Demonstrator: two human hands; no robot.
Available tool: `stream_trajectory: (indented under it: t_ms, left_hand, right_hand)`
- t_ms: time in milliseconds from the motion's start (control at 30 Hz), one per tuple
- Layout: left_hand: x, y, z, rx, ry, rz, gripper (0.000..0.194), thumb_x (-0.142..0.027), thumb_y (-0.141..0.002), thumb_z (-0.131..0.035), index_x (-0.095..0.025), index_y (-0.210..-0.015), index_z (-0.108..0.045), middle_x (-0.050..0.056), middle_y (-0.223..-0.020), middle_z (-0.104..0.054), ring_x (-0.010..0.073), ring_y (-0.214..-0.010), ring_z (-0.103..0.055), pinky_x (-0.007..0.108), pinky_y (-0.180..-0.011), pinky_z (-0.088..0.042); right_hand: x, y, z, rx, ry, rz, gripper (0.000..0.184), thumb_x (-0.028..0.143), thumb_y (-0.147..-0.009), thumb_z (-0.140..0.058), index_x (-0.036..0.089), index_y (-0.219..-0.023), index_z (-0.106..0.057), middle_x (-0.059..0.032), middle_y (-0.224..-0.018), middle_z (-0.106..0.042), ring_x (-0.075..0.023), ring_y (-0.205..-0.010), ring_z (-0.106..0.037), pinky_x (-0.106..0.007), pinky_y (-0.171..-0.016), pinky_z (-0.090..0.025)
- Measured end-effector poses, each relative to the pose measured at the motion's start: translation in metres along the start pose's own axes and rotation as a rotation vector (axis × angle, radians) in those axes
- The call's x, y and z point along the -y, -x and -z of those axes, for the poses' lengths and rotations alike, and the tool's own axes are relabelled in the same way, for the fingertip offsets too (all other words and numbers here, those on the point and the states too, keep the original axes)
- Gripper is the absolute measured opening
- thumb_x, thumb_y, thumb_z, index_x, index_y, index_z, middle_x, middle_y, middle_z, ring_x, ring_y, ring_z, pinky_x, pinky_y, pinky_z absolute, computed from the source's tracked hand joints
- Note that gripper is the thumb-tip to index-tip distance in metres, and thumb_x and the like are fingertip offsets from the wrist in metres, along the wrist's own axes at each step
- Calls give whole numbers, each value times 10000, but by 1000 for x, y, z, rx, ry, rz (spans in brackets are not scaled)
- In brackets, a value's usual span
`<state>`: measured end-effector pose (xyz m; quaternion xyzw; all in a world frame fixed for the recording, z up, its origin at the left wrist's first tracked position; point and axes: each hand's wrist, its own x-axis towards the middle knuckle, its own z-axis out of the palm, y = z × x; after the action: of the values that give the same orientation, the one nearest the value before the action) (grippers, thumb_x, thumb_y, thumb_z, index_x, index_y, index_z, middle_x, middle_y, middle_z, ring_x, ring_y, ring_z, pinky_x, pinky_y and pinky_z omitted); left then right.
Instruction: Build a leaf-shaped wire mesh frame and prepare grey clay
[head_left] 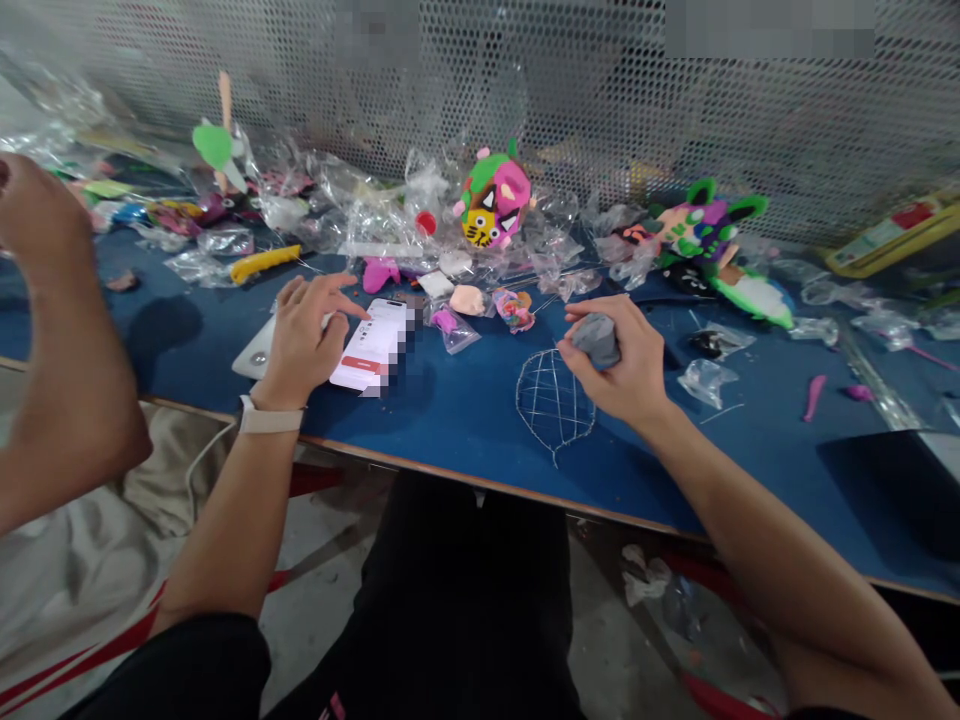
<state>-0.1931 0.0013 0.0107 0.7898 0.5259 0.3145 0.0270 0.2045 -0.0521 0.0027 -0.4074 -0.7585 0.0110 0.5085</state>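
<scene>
My left hand [311, 330], with a pale band on its wrist, hovers at a lit phone [367, 348], fingers apart and the index fingertip over the screen's upper left. Under that hand lies a white flat device [253, 350], partly covered. In my right hand [626, 365] is a lump of grey clay [598, 341], gripped between thumb and fingers. Just beneath it, a leaf-shaped wire frame [556, 405] with crossed wires rests on the blue table [457, 420]. Part of the frame's right edge is hidden by the hand.
Another person's arm [67, 340] reaches in at the left. Clear plastic bags lie along the perforated metal panel [600, 110]. Among them stand a painted cat-faced ball [496, 200] and a colourful eared figure [701, 230]. A dark object [900, 480] sits at the right.
</scene>
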Motion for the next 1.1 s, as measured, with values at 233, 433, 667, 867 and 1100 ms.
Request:
stream_trajectory:
  t_ms: [233,433,667,867,1100]
  left_hand:
    - [4,5,3,13,51,-23,347,-317,-995,-387,-352,-948,-728,-190,-929,-812,202,-1006,-707,567,-1330,-338]
    - [3,4,2,-8,40,-118,356,-259,-1005,-372,-307,-971,-723,-142,-842,-817,185,-952,-711,521,-1302,-393]
    - [-1,1,4,110,-22,-73,394,-199,-955,-371,-253,-1122,-723,-70,-854,-838,208,-1044,-740,475,-1309,-344]
    - [-4,-1,0,149,-88,-26,535,-178,-958,-370,-188,-1436,-609,-26,-967,-855,223,-1215,-716,494,-1324,-299]
    - [-4,2,0,36,-65,-27,576,-222,-992,-428,-241,-1568,-444,-20,-1355,-786,246,-1440,-609,533,-1317,-355]
  right_hand:
    - [-2,1,0,9,-3,-12,307,291,-926,-752,326,-1225,-694,-35,-1043,-783,-280,-980,-763,-518,-903,-620]
    - [-2,1,1,9,12,-16,295,311,-929,-750,320,-1218,-693,-40,-1046,-790,-282,-984,-764,-515,-904,-622]
    - [-1,0,1,0,5,15,292,279,-936,-750,298,-1223,-700,-42,-1028,-787,-269,-981,-769,-484,-889,-617]
    - [0,-1,0,2,5,5,284,278,-939,-743,307,-1218,-700,-35,-1027,-781,-270,-969,-768,-489,-888,-623]
    - [-3,2,0,-2,-2,-2,368,326,-957,-744,316,-1317,-666,-33,-1048,-769,-249,-923,-761,-463,-864,-634]
